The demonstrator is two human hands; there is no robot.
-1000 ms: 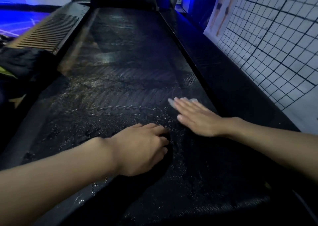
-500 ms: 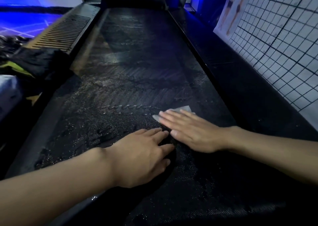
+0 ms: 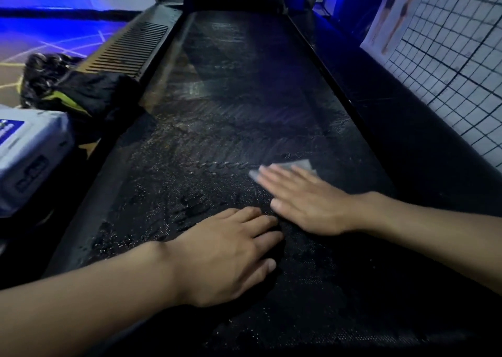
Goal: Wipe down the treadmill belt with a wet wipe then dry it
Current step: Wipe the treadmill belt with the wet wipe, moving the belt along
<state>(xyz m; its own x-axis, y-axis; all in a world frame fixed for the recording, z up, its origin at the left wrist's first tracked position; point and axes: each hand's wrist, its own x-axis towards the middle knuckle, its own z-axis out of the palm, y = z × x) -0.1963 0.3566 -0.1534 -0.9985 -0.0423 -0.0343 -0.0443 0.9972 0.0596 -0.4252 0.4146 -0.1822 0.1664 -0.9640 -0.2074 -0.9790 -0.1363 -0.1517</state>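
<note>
Head view, left to right: one pack of wipes (image 3: 30,150) sits off the treadmill belt's (image 3: 244,98) left edge. One left hand (image 3: 231,253) lies flat and empty on the near belt. One right hand (image 3: 307,202), just beside it, presses one wet wipe (image 3: 301,164) down with straight fingers. Since a second ago the wipe has slid slightly nearer, toward the left hand, so I'd say it's mid wet pass and drying hasn't started.

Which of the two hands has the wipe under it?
The right hand, fingers flat on the pale thin wet wipe whose corner pokes out past them. The left hand lies on the black treadmill belt, no wipe visible.
</note>
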